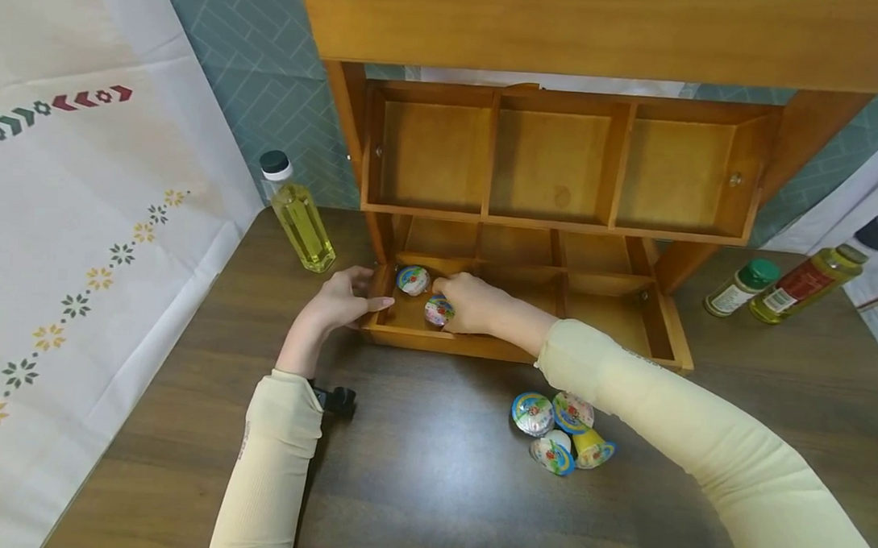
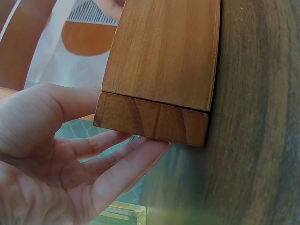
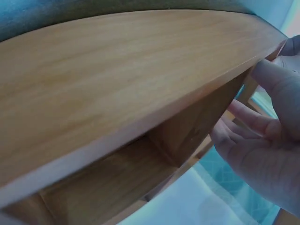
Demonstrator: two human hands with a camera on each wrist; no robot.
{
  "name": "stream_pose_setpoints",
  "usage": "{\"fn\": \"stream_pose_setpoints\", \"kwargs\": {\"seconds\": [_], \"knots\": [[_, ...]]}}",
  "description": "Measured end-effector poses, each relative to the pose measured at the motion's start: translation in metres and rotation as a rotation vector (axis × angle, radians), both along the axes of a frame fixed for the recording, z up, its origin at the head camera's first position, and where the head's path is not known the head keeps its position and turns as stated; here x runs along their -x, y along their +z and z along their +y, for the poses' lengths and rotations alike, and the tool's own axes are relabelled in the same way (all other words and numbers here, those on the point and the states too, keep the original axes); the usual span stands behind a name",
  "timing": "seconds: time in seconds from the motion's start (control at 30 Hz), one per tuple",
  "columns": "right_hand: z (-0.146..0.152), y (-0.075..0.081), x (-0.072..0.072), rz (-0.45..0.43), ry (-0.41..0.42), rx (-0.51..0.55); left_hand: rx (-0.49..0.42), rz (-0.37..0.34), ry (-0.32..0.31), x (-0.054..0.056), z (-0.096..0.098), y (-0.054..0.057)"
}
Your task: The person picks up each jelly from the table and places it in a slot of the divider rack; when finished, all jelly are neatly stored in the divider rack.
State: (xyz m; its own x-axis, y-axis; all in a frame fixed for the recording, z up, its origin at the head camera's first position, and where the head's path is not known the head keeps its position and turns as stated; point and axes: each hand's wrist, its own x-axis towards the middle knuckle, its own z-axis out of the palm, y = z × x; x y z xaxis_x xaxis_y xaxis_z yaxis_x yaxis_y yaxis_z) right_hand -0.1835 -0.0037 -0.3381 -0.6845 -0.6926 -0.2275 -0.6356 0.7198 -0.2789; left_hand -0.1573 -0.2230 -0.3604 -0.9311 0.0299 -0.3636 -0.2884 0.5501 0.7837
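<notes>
In the head view my left hand (image 1: 340,301) holds the left side of a compartmented wooden tray (image 1: 473,345). Its thumb lies over the rim, with the fingers along the outer side, as the tray corner (image 2: 152,119) shows in the left wrist view. My right hand (image 1: 470,305) reaches into the tray's left compartment and pinches a small jelly cup (image 1: 438,310) with a printed lid. Another jelly cup (image 1: 413,280) sits behind it in the same compartment. In the right wrist view my right hand (image 3: 272,131) is beyond the tray front; the cup is hidden there.
Several jelly cups (image 1: 533,414) lie grouped on the dark table (image 1: 417,483), beside my right forearm. A tiered wooden rack (image 1: 557,222) rises behind the tray. An oil bottle (image 1: 303,225) stands left; a green-capped jar (image 1: 739,288) and another bottle (image 1: 809,283) stand right.
</notes>
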Motion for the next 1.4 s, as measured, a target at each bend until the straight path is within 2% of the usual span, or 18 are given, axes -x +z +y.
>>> {"fn": "stream_pose_setpoints", "kwargs": {"seconds": [0.27,0.5,0.7,0.93,1.13,1.4], "knots": [[0.027,0.006,-0.011,0.085,0.006,0.095,-0.019,-0.020,0.005,0.001,0.003,-0.001],[0.055,0.014,-0.030,0.192,0.046,0.185,-0.018,-0.005,0.007,0.000,-0.001,0.000],[0.079,0.017,-0.047,0.280,0.031,0.224,-0.024,-0.007,0.011,0.000,-0.001,0.000],[0.112,0.022,-0.057,0.237,0.017,0.277,-0.023,-0.008,0.000,0.000,0.000,0.000],[0.138,0.023,-0.065,0.199,0.070,0.334,-0.035,-0.011,0.004,-0.001,0.001,0.001],[0.164,0.011,-0.086,0.131,0.133,0.332,-0.035,-0.012,0.003,-0.001,0.001,0.001]]}}
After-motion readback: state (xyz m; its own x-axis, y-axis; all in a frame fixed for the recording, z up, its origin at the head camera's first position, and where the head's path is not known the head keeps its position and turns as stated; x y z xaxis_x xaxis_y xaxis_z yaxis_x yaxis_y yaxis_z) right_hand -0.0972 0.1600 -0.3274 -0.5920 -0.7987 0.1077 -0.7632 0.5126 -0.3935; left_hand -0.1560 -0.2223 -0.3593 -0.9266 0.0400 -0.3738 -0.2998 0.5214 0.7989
